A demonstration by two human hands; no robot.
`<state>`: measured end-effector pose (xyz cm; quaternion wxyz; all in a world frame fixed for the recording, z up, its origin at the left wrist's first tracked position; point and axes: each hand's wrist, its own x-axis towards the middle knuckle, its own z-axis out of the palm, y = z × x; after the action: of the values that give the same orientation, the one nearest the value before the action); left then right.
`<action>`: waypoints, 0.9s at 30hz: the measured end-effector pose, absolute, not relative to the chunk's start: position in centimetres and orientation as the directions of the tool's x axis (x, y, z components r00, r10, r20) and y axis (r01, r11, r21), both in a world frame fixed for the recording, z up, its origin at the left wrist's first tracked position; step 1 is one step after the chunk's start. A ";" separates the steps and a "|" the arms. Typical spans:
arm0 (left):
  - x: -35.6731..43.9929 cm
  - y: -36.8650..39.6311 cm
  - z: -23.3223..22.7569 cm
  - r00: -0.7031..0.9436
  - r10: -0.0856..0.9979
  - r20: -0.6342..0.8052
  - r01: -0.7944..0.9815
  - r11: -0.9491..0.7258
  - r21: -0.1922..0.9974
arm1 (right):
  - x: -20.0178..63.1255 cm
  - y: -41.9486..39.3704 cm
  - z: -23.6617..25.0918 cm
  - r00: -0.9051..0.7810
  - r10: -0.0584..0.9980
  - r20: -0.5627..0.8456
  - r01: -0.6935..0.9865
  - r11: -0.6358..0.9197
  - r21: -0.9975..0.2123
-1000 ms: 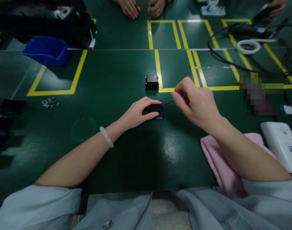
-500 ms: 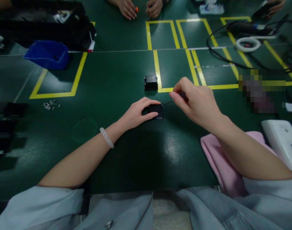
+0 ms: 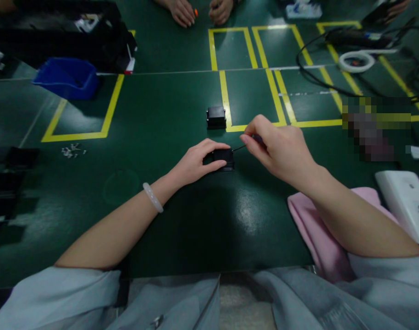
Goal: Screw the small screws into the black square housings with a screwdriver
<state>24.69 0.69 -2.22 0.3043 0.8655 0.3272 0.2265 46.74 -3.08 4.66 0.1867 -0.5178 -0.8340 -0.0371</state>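
My left hand (image 3: 199, 161) grips a small black box-shaped part (image 3: 224, 159) that rests on the green table (image 3: 168, 119). My right hand (image 3: 278, 146) pinches the dark handle of a thin screwdriver (image 3: 242, 146), whose slim shaft slants down to the right side of the part. A second black part (image 3: 216, 117) of the same kind stands apart, just behind, beside a yellow tape line. A pale bracelet (image 3: 153, 197) circles my left wrist.
A blue bin (image 3: 67, 78) and black cases stand at the back left. Small metal bits (image 3: 72, 150) lie at the left. A pink cloth (image 3: 319, 233) and a white device (image 3: 407, 204) sit at the right. Cables (image 3: 333, 55) and another person's hands (image 3: 199, 11) lie far back.
My right hand has shifted slightly left and lower with the screwdriver. The left hand and the black part stay in place.
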 end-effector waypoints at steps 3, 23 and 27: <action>24.7 0.7 -2.2 0.683 0.706 0.187 0.433 -0.598 0.675 | 46.7 -3.1 4.6 -0.392 0.839 0.378 0.869 0.472 -0.146; 24.7 0.7 -2.2 0.679 0.711 0.183 0.438 -0.593 0.675 | 46.6 -3.2 4.8 -0.391 0.862 0.323 0.880 0.453 -0.143; 24.7 0.6 -2.2 0.677 0.715 0.176 0.447 -0.589 0.673 | 46.5 -3.2 4.7 -0.377 0.867 0.327 0.872 0.451 -0.192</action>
<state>24.70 0.62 -2.15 0.3041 0.8637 0.3362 0.2202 46.54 -3.21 4.65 0.1932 -0.5238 -0.8296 -0.0064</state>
